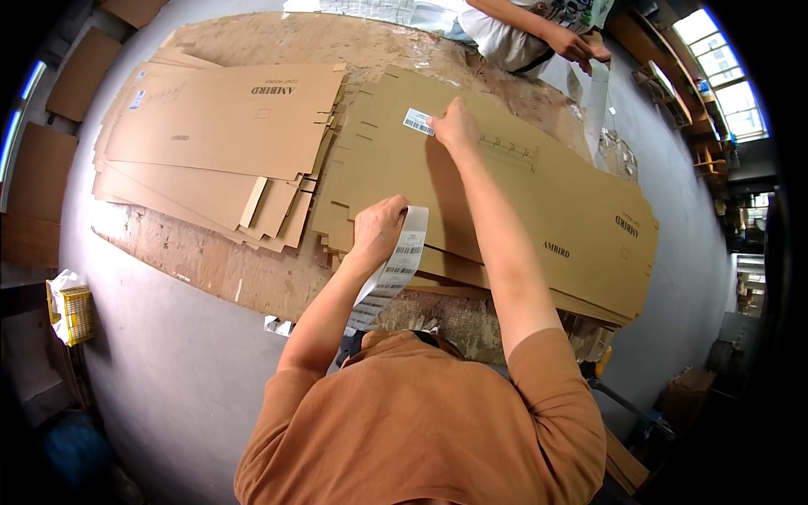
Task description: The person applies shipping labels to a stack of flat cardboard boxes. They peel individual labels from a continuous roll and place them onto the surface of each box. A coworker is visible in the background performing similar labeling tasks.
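My left hand (377, 229) grips a long white strip of barcode labels (396, 265) that hangs down toward my chest. My right hand (455, 126) reaches forward and presses flat on the top sheet of a stack of flattened brown cardboard boxes (539, 210). Just left of its fingers a white barcode label (418, 121) is stuck on that cardboard. The stack lies on a worn wooden table (252, 269).
A second fanned stack of flat cardboard boxes (219, 126) lies at the table's left. Another person (539, 29) stands at the far side holding clear plastic bags. A yellow basket (74, 313) sits on the grey floor at left. Shelves stand at far right.
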Demonstrator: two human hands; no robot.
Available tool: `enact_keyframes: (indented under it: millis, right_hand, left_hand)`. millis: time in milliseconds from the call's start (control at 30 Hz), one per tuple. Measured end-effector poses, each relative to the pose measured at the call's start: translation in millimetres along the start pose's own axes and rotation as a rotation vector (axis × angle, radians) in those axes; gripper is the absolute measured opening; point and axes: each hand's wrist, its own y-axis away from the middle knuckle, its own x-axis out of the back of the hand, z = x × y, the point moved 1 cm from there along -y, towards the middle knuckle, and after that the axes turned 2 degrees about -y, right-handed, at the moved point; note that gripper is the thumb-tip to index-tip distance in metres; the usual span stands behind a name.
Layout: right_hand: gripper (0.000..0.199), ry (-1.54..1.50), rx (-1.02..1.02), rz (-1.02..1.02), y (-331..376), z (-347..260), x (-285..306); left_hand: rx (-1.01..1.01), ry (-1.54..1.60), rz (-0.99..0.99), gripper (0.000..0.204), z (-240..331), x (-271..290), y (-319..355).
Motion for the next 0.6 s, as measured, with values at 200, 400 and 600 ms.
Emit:
enact_keyframes:
  millis: [200,400,600]
  right_hand:
    - [0.028,-0.059,-0.082,0.019,23.3,106.3,47.2]
    - [0.033,0.257,-0.338,0.242,132.0,304.5,188.9]
    - [0.056,0.505,-0.879,0.318,236.3,465.6,312.5]
  left_hand:
    - [0.049,0.055,0.022,0.007,-2.7,-9.3,3.1]
    - [0.116,0.214,0.049,0.007,-7.0,-11.1,4.8]
    - [0.093,-0.041,0.073,0.010,12.7,-17.0,2.0]
